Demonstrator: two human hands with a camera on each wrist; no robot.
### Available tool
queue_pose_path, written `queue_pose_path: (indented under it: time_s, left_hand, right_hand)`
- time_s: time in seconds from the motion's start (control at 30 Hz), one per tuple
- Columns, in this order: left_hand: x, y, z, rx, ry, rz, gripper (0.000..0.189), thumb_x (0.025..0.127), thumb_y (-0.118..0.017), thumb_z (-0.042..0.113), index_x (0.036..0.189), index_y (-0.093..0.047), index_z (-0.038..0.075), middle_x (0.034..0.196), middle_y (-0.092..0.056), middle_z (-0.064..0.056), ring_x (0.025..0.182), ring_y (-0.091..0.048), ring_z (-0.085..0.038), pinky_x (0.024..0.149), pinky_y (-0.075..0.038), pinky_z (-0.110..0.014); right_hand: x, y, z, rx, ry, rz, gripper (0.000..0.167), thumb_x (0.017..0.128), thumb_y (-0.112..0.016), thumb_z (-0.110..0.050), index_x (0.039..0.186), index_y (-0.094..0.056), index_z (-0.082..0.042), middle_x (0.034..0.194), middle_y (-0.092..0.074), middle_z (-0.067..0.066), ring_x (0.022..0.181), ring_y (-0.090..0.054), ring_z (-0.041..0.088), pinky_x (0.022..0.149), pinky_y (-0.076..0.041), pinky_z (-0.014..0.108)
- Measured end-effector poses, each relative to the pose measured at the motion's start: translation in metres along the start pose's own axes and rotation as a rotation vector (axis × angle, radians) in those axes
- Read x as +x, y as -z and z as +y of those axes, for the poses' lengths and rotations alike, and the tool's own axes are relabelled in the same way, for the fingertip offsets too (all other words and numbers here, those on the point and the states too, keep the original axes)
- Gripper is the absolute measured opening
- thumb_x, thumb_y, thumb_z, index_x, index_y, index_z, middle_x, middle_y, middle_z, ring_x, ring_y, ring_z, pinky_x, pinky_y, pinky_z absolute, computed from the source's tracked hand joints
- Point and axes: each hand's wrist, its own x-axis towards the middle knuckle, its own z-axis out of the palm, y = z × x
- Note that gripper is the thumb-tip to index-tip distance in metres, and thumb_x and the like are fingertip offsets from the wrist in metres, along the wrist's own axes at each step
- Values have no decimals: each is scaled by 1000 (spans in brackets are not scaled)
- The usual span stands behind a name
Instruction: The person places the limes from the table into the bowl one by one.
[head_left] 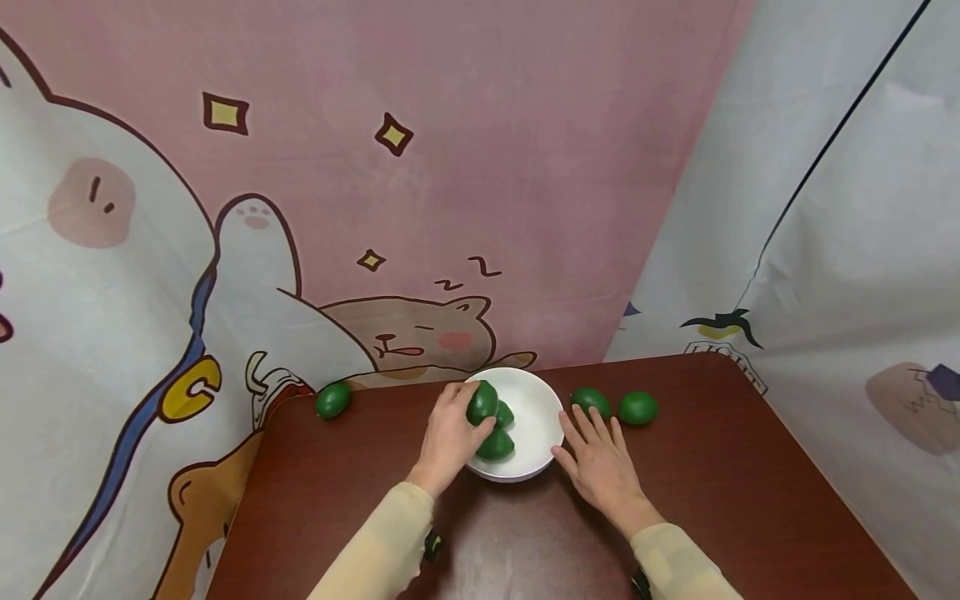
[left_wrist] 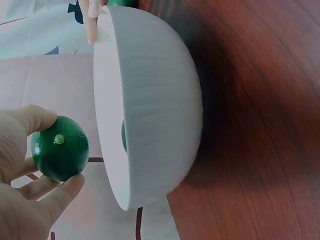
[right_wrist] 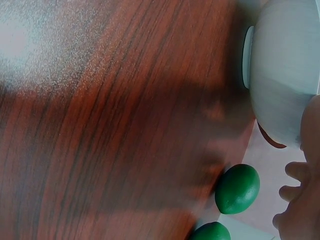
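A white bowl (head_left: 534, 417) stands near the back of the table, with green limes (head_left: 497, 445) inside it. Over its left side, my left hand (head_left: 450, 433) grips another lime (left_wrist: 61, 150) between thumb and fingers, above the rim in the left wrist view. My right hand (head_left: 602, 471) is at the bowl's right side, fingers spread and fairly straight, thumb right at the rim. Just beyond those fingers lie two more limes, one partly behind the fingertips (head_left: 589, 402) and one farther right.
A single lime (head_left: 333, 400) lies at the table's back left corner. The right-hand lime (head_left: 638, 408) sits close to the back edge. Behind the brown wooden table (head_left: 360, 467) hangs a pink and white cartoon cloth (head_left: 562, 167).
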Motion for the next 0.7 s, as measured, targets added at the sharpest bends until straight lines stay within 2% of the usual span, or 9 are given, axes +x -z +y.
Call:
queue_pose_path:
  time_s: [0.4, 0.7]
  left_hand:
    - [4, -8, 16, 9, -14, -25, 57, 84, -87, 22, 134, -66, 6, 130, -61, -14, 111, -65, -31, 92, -58, -47]
    - [5, -18, 21, 56, -27, -60, 54, 85, -85, 22, 133, -67, 5, 124, -62, -14, 106, -66, -28, 92, -58, -41]
  right_hand:
    - [0, 0, 1, -9, 1, 1, 65, 102, -59, -48, 156, -47, -14, 161, -42, 18, 150, -34, 43, 122, -18, 65]
    - [0, -1, 1, -9, 9, 14, 65, 102, -60, -47, 156, -48, -14, 160, -44, 18, 149, -35, 44, 122, -19, 66]
